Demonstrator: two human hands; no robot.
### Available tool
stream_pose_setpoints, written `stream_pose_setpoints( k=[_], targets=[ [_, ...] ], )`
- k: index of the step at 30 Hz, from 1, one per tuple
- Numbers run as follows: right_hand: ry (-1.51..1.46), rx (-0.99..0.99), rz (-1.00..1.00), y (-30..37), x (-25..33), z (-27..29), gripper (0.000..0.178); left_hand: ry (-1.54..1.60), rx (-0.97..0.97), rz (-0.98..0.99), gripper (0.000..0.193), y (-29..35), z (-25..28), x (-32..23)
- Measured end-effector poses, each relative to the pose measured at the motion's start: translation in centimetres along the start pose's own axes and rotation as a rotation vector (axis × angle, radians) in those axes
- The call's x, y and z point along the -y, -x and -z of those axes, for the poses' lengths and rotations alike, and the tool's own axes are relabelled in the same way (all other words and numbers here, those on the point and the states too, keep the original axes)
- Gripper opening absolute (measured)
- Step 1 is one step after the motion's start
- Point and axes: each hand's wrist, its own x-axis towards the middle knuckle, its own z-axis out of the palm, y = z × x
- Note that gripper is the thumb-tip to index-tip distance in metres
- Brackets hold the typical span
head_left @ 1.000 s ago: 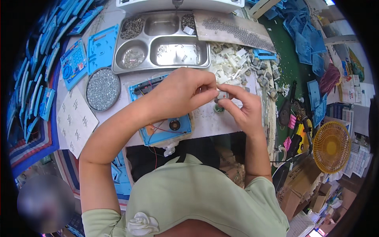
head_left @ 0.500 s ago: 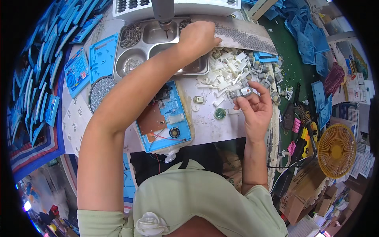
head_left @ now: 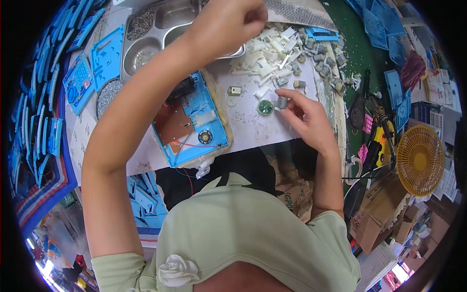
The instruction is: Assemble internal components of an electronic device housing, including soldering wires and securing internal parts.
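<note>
two hands: right hand pinches small grey motor; left hand is clenched.

A blue casing holds a brown board, beside white plastic pieces and a yellow fan.

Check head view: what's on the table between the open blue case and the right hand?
Head view: between the blue case and the right hand lie a small metal part and a round green piece on the white table.
</note>
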Motion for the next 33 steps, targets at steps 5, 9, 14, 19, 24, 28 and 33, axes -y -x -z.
stream_pose_setpoints(
  k=[5, 9, 14, 19, 24, 28, 33],
  targets=[
    [0.226, 0.114, 0.063, -1.6, 0.3, -0.6, 0.035, 0.174, 0.126, 0.151, 0.013, 11.2, 3.7, -3.8],
    [0.405, 0.182, 0.171, -2.6, 1.2, -0.8, 0.036, 0.325, 0.051, 0.187, 0.016, 17.3, 4.1, -2.9],
    [0.522, 0.198, 0.243, -2.7, 1.6, -1.6, 0.034, 0.411, -0.046, 0.395, 0.017, 21.6, 2.9, -3.1],
    [0.29, 0.227, 0.106, -3.0, 2.5, 0.3, 0.039, 0.503, -0.157, 0.364, 0.014, 23.2, 0.4, -3.4],
    [-0.649, 0.205, -0.077, -0.5, 5.8, -4.8, 0.046, 0.576, -0.193, 0.448, 0.025, 23.4, -1.1, -3.5],
    [-0.919, 0.4, -0.149, -0.5, 6.8, -7.3, 0.047, 0.58, -0.196, 0.437, 0.033, 23.6, -1.0, -3.4],
    [-0.883, 0.481, -0.165, -1.2, 6.9, -7.7, 0.048, 0.604, -0.193, 0.473, 0.034, 23.6, -0.9, -3.6]
  ],
)
